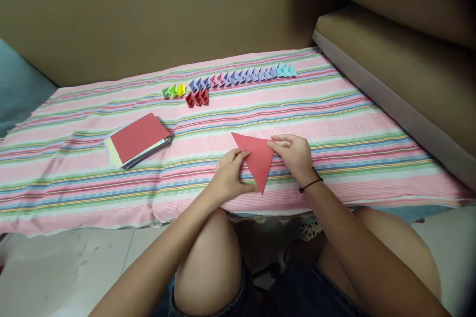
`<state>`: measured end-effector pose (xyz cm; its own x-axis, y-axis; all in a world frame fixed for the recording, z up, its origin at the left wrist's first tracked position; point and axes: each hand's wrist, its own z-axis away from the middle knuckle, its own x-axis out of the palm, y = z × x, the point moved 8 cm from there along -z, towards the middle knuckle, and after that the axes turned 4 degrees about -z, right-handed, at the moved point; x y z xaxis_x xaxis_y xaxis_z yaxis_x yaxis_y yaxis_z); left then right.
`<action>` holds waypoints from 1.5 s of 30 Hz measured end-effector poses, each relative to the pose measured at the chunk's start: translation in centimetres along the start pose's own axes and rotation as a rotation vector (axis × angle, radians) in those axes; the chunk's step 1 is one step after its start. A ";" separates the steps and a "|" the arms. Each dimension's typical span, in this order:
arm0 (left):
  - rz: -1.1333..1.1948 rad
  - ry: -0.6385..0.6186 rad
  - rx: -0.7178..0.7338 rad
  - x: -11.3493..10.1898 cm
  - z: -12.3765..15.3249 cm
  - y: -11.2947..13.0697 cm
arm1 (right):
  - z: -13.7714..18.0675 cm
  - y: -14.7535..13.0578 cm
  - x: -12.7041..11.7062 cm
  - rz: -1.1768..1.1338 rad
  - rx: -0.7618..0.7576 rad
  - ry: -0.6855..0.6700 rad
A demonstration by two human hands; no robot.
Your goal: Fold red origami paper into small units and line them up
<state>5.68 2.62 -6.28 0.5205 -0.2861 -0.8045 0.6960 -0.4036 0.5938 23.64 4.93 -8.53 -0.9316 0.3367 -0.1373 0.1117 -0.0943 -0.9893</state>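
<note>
A red paper folded into a triangle (257,157) lies on the striped cloth (334,109) near its front edge. My left hand (229,176) presses down on the triangle's left side, fingers curled, thumb near the lower tip. My right hand (293,153) pinches the triangle's right corner between thumb and fingers; a black band circles that wrist.
A stack of coloured paper sheets (137,141) with a red sheet on top lies to the left. A row of small folded paper pieces (238,78) in green, yellow, purple, pink and blue runs along the back, with three red ones (197,98) in front. Brown sofa cushions (394,59) rise behind and right.
</note>
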 end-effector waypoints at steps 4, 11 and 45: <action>0.354 0.229 -0.127 -1.5 1.4 -0.2 | 0.7 -2.4 0.3 -0.167 -0.079 -0.030; 1.351 0.405 -0.244 -3.8 -0.6 2.4 | 3.0 -11.8 0.1 -0.381 -0.348 -0.081; 1.406 0.708 -0.212 -10.6 -1.9 8.7 | 5.0 -19.0 -1.4 -0.416 -0.367 -0.082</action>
<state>7.14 3.85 7.43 0.8541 0.1587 0.4953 -0.4963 -0.0366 0.8674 21.08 1.59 10.70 -0.9451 0.2003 0.2583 -0.1718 0.3678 -0.9139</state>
